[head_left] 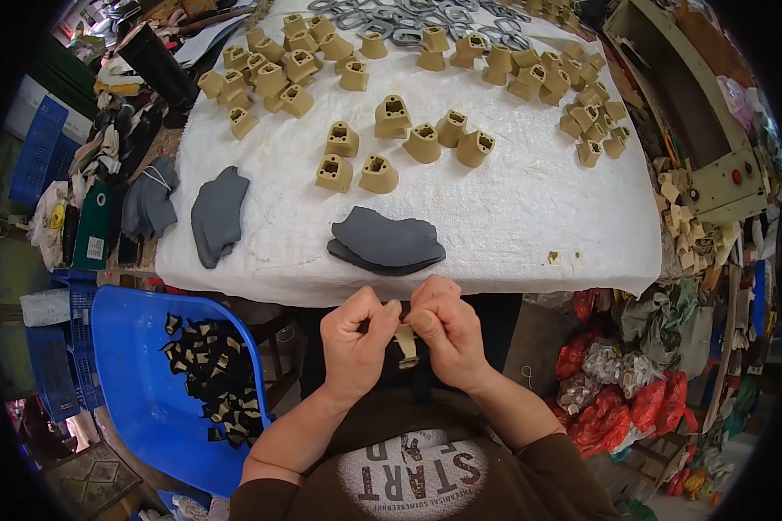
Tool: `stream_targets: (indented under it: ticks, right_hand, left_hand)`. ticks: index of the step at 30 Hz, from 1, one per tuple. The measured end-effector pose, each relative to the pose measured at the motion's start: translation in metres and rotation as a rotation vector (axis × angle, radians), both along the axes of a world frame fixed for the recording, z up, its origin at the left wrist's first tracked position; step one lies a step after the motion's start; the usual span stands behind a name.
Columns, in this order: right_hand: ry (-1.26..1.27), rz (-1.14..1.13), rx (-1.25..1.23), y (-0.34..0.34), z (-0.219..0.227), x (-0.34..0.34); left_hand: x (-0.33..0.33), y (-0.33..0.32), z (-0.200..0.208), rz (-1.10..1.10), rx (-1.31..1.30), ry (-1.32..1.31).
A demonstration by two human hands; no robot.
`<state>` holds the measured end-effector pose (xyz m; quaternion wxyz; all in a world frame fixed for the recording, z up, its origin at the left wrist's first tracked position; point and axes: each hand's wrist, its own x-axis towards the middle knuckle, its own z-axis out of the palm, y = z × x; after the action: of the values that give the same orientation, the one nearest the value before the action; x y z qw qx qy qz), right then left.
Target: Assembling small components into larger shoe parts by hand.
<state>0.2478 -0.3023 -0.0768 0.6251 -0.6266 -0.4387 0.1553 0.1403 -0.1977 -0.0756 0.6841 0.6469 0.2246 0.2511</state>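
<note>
My left hand (358, 337) and my right hand (446, 330) come together just off the table's near edge, fingers curled and thumbs almost meeting. Between them is a small tan shoe heel (407, 345), partly covered by my fingers; both hands pinch it near its upper end. Right beyond my knuckles, a stack of dark grey curved pieces of thin material (387, 239) lies on the white table cover (513, 226). Farther off stand several loose tan heels (423, 143), hollow at the top, the closest ones in a loose group.
More dark grey pieces (220, 217) lie at the table's left. Grey rings (408, 19) and more heels (278, 69) fill the far side. A blue tub (117, 373) of black-and-tan pieces stands at lower left. A machine (699, 122) and red bags (595, 417) are on the right.
</note>
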Motion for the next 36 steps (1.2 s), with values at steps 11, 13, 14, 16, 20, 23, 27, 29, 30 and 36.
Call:
stream_targets:
  ticks: [11, 13, 14, 16, 20, 23, 27, 29, 30, 36]
  right_hand:
    - [0.556, 0.259, -0.082, -0.016, 0.019, 0.024]
    - [0.583, 0.364, -0.072, -0.014, 0.016, 0.025]
    - [0.583, 0.364, -0.072, -0.014, 0.016, 0.026]
    - [0.570, 0.363, -0.107, -0.015, 0.016, 0.028]
    - [0.588, 0.375, -0.143, -0.013, 0.017, 0.029]
    - [0.523, 0.400, -0.170, -0.010, 0.017, 0.026]
    - [0.029, 0.262, -0.169, 0.007, 0.021, 0.017]
    - [-0.348, 0.107, -0.094, 0.017, 0.013, 0.019]
    - [-0.347, 0.109, -0.091, 0.020, 0.015, 0.024]
    - [-0.696, -0.072, -0.344, 0.033, 0.017, 0.047]
  left_hand:
    - [-0.020, 0.008, 0.015, -0.222, -0.214, -0.050]
    - [-0.022, 0.009, 0.016, -0.220, -0.262, -0.042]
    - [-0.021, 0.008, 0.017, -0.220, -0.264, -0.054]
    - [-0.022, 0.008, 0.017, -0.219, -0.265, -0.066]
    - [-0.023, 0.014, 0.018, -0.249, -0.272, -0.055]
    - [-0.029, 0.016, 0.017, -0.253, -0.287, -0.031]
    - [-0.048, 0.026, 0.005, -0.194, -0.174, 0.048]
    - [-0.063, 0.036, -0.005, 0.025, -0.041, 0.030]
    - [-0.076, 0.044, -0.007, 0.147, -0.013, 0.084]
    - [-0.203, 0.089, -0.058, 0.919, 0.575, 0.787]
